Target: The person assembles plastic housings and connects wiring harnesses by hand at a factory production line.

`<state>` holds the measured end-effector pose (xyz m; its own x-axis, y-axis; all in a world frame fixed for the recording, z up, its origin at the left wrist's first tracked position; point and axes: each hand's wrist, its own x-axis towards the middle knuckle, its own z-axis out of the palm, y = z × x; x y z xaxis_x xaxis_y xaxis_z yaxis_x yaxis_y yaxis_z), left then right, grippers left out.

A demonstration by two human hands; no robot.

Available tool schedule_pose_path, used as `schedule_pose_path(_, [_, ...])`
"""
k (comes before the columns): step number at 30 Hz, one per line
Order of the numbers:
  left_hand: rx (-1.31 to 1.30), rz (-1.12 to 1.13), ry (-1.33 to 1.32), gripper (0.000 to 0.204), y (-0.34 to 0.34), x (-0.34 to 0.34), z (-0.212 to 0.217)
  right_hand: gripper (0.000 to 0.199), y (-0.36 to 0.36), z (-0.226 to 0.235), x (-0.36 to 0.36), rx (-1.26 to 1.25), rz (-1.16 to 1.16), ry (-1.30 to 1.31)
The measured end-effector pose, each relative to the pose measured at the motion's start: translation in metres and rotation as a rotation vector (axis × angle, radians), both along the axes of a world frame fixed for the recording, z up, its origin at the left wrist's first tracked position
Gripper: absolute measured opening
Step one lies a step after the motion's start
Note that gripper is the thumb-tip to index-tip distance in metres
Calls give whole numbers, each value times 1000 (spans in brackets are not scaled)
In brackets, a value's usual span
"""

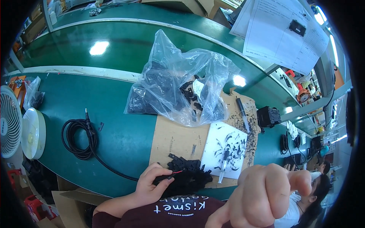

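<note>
My left hand (154,183), at the near edge of the table, is closed on the end of a black cable (118,173), where a short bit of red wire shows. The cable runs left to a coil (70,142) of black ribbed sleeving. Close to the camera, my right hand (262,195) is raised with its fingers curled; whatever they may hold is hidden. Small black plastic parts (184,163) lie in a pile just beyond my left hand. On a white black-smeared sheet (213,152) beside the pile rests a syringe (224,165).
A clear plastic bag (167,91) of black parts lies over the cardboard (163,140). Further right are a second syringe (242,114) and a black box (268,116). Paper sheets (285,38) hang above. A white fan (9,121) stands far left; another person (292,212) is at right.
</note>
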<state>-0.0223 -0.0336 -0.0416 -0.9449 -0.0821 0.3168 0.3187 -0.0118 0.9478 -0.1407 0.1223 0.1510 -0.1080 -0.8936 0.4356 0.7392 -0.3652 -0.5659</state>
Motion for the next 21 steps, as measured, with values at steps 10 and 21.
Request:
schedule_pose_path(10, [37,72,-44,31,0,1,-9,36,13,-28,10,-20,-342,175])
schedule_pose_path(21, [391,-70,-315,46,2,6,10,27,41,-122,44,941,-1050,853])
